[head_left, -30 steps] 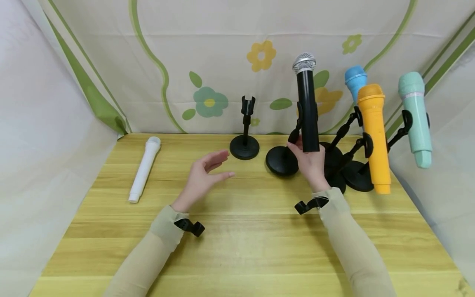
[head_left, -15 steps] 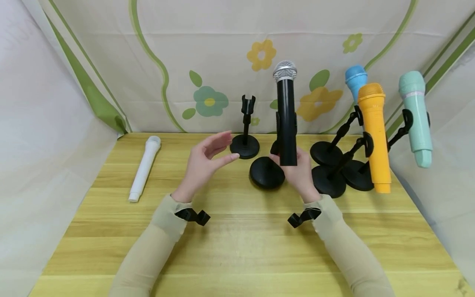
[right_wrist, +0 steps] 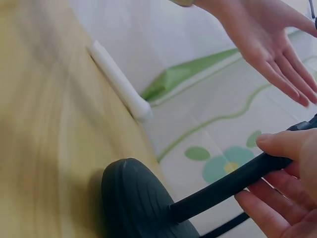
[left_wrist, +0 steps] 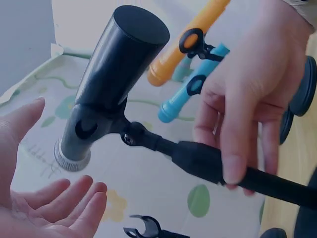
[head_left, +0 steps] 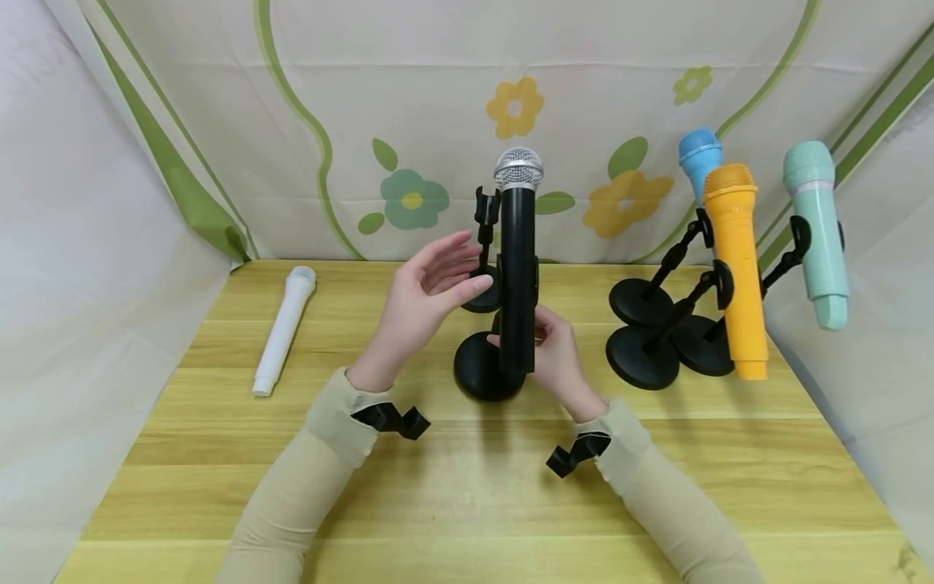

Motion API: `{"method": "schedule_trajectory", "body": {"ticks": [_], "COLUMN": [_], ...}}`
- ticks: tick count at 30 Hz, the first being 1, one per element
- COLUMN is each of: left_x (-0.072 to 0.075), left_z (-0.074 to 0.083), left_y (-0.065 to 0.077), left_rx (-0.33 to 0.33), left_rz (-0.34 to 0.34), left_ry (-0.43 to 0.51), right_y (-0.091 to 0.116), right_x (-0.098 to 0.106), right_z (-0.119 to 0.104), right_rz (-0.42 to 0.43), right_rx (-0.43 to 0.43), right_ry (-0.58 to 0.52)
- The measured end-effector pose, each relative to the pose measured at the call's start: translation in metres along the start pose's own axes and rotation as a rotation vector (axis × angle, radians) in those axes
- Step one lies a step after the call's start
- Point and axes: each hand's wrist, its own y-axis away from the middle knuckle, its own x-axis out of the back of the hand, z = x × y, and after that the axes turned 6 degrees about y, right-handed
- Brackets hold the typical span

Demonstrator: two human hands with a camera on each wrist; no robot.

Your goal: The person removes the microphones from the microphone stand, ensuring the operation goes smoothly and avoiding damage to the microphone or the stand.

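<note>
A black microphone (head_left: pixel 518 276) with a silver mesh head sits in the clip of a black desk stand (head_left: pixel 477 369). My right hand (head_left: pixel 558 357) grips the stand's stem below the clip, thumb on one side and fingers on the other, as the right wrist view shows on the stem (right_wrist: pixel 218 193). The round base hangs close over the table. My left hand (head_left: pixel 430 296) is just left of the microphone, fingers spread and holding nothing. In the left wrist view its fingers lie beside the silver mesh head (left_wrist: pixel 72 156), with a gap between.
Behind the microphone stands another black stand (head_left: pixel 486 211) with a bare clip. A white microphone (head_left: pixel 284 332) lies on the wooden table (head_left: pixel 452 503) at left. To the right, blue (head_left: pixel 699 158), orange (head_left: pixel 739 276) and mint green (head_left: pixel 820 235) microphones rest in stands. A flowered curtain (head_left: pixel 438 105) hangs behind.
My right hand has carried the stand with the black microphone left and toward me, away from the other filled stands. My left hand has moved slightly right and away from me, nearer the microphone.
</note>
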Motion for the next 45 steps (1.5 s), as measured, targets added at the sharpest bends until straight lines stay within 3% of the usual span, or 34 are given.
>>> {"method": "schedule_trajectory", "body": {"ticks": [6, 11, 19, 25, 31, 38, 45], "left_x": [-0.004, -0.007, -0.01, -0.011, -0.011, -0.011, -0.011], "left_z": [0.003, 0.007, 0.01, 0.011, 0.011, 0.011, 0.01], "left_y": [0.0, 0.0, 0.0, 0.001, 0.001, 0.0, 0.0], "left_rx": [0.086, 0.159, 0.228, 0.223, 0.205, 0.188, 0.191], "left_rz": [0.002, 0.026, 0.025, 0.018, 0.018, 0.019, 0.043], "left_ry": [-0.052, -0.07, -0.064, -0.061, -0.059, -0.045, -0.036], "right_y": [0.008, 0.013, 0.016, 0.015, 0.009, 0.001, 0.0], "right_x": [-0.01, -0.016, -0.019, -0.018, -0.019, -0.016, -0.015], "right_z": [-0.003, -0.004, -0.003, -0.003, 0.015, 0.016, 0.015], "right_rz": [-0.079, -0.133, -0.149, -0.174, -0.206, -0.143, -0.149], "right_rx": [-0.075, -0.082, -0.094, -0.116, -0.13, -0.073, -0.053], "right_ry": [-0.105, -0.189, -0.195, -0.177, -0.182, -0.204, -0.189]}}
